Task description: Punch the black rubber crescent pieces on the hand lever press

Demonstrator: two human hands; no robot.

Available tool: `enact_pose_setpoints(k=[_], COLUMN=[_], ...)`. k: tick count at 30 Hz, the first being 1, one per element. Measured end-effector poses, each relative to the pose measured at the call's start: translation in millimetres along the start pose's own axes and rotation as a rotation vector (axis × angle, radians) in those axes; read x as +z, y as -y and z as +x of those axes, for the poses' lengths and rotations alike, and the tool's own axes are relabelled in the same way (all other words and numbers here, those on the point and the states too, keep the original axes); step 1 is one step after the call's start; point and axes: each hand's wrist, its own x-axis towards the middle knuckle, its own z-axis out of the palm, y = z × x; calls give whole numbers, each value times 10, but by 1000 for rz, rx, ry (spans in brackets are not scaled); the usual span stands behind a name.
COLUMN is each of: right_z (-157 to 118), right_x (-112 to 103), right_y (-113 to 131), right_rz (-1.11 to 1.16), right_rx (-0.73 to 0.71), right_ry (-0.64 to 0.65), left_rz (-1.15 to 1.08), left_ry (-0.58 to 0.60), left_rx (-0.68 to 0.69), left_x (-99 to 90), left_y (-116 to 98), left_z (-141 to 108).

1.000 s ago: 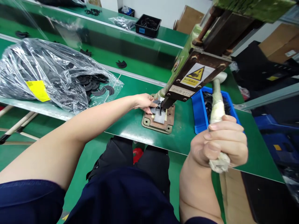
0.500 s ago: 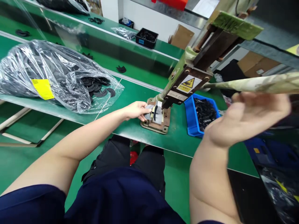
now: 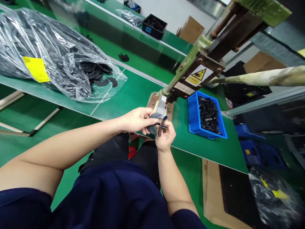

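Observation:
My left hand [image 3: 138, 120] is closed on a small fan of dark crescent-shaped plastic pieces [image 3: 152, 126], held just in front of the press base. Close against it, my right hand [image 3: 166, 137] pinches a narrow curved black strip [image 3: 162, 126]. The two hands meet, and whether the strip is joined to the crescents I cannot tell. Behind them stands a green hand press [image 3: 197, 74] with a yellow warning label. Its pale metal fixture [image 3: 161, 107] sits on a brown base plate [image 3: 170, 109], partly hidden by my fingers.
The press lever [image 3: 259, 77] sticks out to the right. A blue bin [image 3: 190, 127] of black parts stands right of the base. On the left lies a clear plastic bag [image 3: 54, 66] of black crescents. A black bin [image 3: 149, 30] is at the back.
My right hand has come down from beside the lever to the front of the press and now grips the strip. My left hand has drawn the crescents off the fixture toward me.

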Motion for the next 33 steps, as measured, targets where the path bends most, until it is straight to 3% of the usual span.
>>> enact_pose_setpoints(k=[6,14,16,19,21,23,26,30,33], right_z=[-99,-78,-76,-73,-69,-68,-84,-115,-114], right_x=[-88,-277,-329,-362,-366,-370,-391,-422,-440], right_y=[-53,-47,-41,-39,-39,-35,-24,-10,-19], right_rz=[-76,-227,-270,-317,-333,-337,-330,-302,-278], right_rx=[-56,-150,-185,-231,-260,-286,-306,-292,-272], right_ry=[35,142,172,210,234,252,253,225,234], left_rz=[-86,76,198,497,668,718,603,313,118], left_ry=[91,30,-78,-289,-273,-193,-126,-131,22], left_rx=[-121,-101,-9,243,349,356,233,140,16], left_x=[5,-100,-100,-36,18,48,29,-18,-44], left_y=[-37,69,78,54,43,63,145,215,207], left_z=[18,104,63,-24,-50,-29,54,96,63])
